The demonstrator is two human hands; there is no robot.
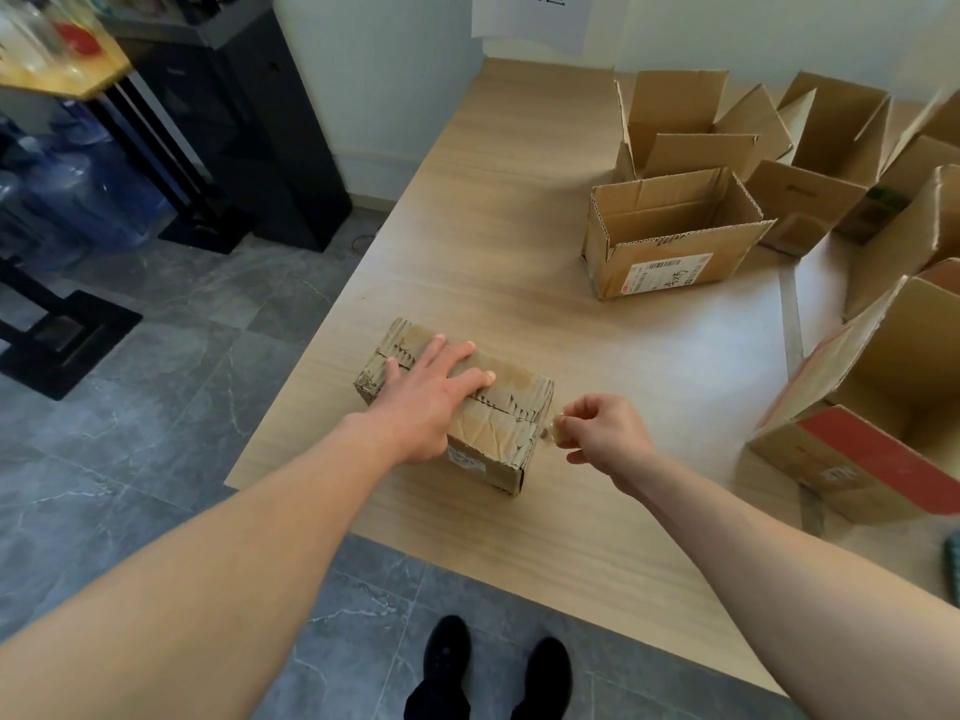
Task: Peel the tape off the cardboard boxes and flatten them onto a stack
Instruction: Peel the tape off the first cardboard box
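Left hand (pixel 434 397) presses flat on the sealed box (pixel 457 407) on the worktop (pixel 493 252); right hand (pixel 602 433) pinches its tape end (pixel 553 430)

Wall (pixel 395 70): pale, plain, with a white paper sheet (pixel 530 18) bearing dark characters hung on it.
Floor (pixel 156 366): grey tiles, veined like stone.
Table (pixel 493 200): light wood-grain top, with bright glare towards its right.
Cabinet (pixel 249 122): black, tall, by the wall, left of the table.
Water jugs (pixel 88 200): blue, on the floor, far left.
Side table (pixel 67 75): yellow top, black legs, blurred clutter on top.
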